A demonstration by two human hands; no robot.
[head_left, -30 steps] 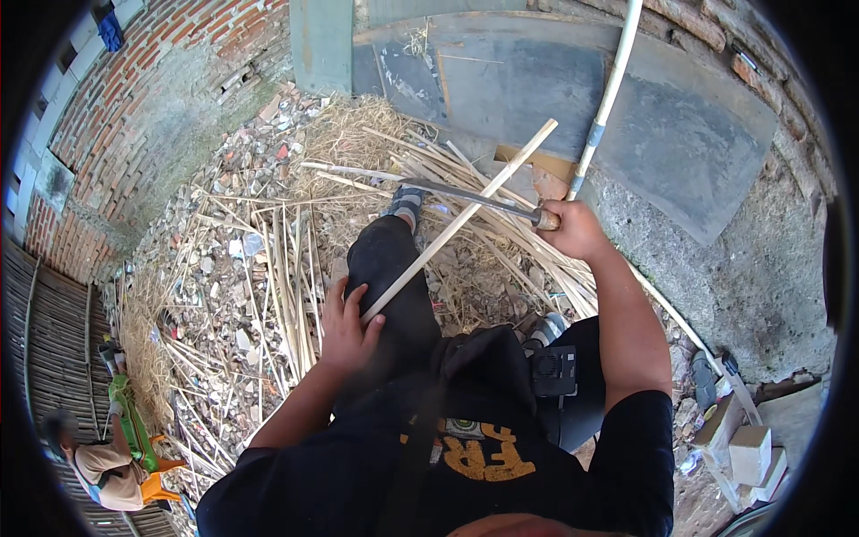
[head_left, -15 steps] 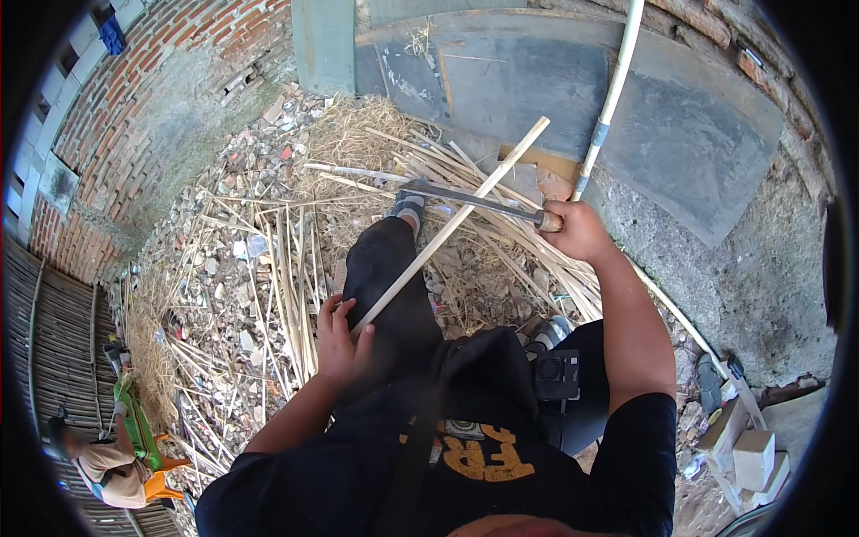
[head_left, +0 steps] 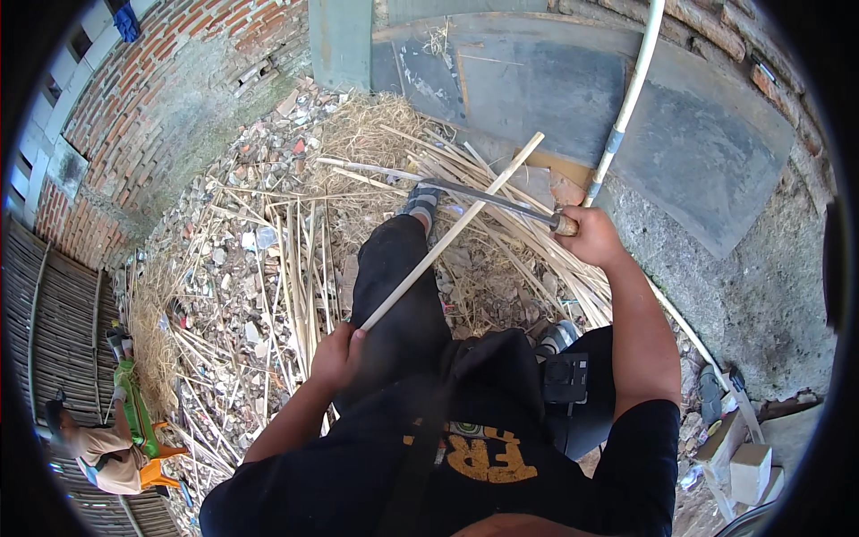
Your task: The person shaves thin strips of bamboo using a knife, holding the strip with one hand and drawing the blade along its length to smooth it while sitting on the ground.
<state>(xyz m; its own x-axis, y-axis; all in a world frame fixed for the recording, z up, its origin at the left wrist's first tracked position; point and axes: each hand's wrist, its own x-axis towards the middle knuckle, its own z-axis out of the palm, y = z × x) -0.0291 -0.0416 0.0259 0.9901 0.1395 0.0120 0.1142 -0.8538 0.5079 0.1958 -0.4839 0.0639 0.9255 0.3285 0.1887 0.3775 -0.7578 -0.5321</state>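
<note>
My left hand (head_left: 337, 358) is closed round the near end of a pale bamboo strip (head_left: 420, 268), beside my left thigh. The strip slants up and away to the right across my leg. In my right hand (head_left: 592, 237) is the wooden handle of a machete (head_left: 514, 205), its long dark blade pointing left. Blade and strip cross near the strip's upper part; whether they touch I cannot tell. My left foot (head_left: 419, 204) in a sandal lies by the blade's tip.
Loose bamboo strips (head_left: 577, 285) lie in a heap below the machete, and more strips (head_left: 293, 268) lie left of my leg on rubble. A pale pole (head_left: 631, 94) leans at grey panels (head_left: 559, 85). Far left, another person (head_left: 112, 447) sits on an orange chair (head_left: 161, 465).
My left hand has gone from spread fingers beside the strip to a closed grip on its near end. The strip has shifted slightly toward me. My right hand still holds the machete.
</note>
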